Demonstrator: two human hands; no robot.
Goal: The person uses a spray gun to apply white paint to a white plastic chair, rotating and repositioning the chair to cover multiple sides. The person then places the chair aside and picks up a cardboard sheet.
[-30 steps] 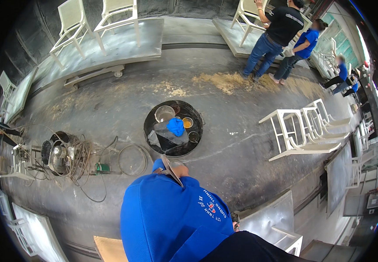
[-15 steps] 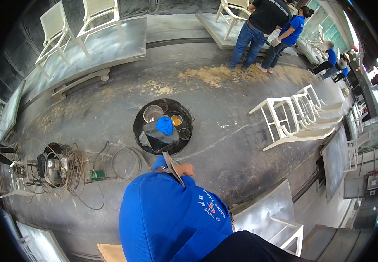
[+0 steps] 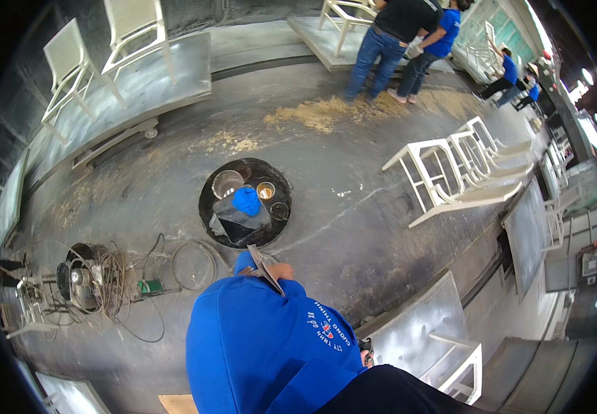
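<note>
Below the black round tray, my left hand [image 3: 284, 271] shows beyond the front of my blue jacket, its fingers curled. A thin, stiff grey-brown piece [image 3: 264, 268] stands against it and seems gripped; its exact kind is unclear. At the right side of the jacket, a sliver of my right hand [image 3: 366, 357] shows beside something dark; its fingers are hidden. On the floor ahead, the black round tray [image 3: 210, 224] holds a grey bucket [image 3: 227, 183], a small cup with amber liquid [image 3: 266, 190], a dark sheet [image 3: 243, 224] and a crumpled blue cloth [image 3: 246, 201].
White chairs [image 3: 443, 172] lie tipped over at right. Others stand on a metal platform [image 3: 181, 76] at upper left. Coiled hoses [image 3: 115, 279] and a metal tank [image 3: 81, 283] sit at left. Several people [image 3: 402, 41] are at the back. A metal-topped table [image 3: 422, 331] stands close at right.
The whole view has shifted slightly, so the tray and chairs sit further left. A bit more of my right hand shows. My left hand stays by the grey-brown piece.
</note>
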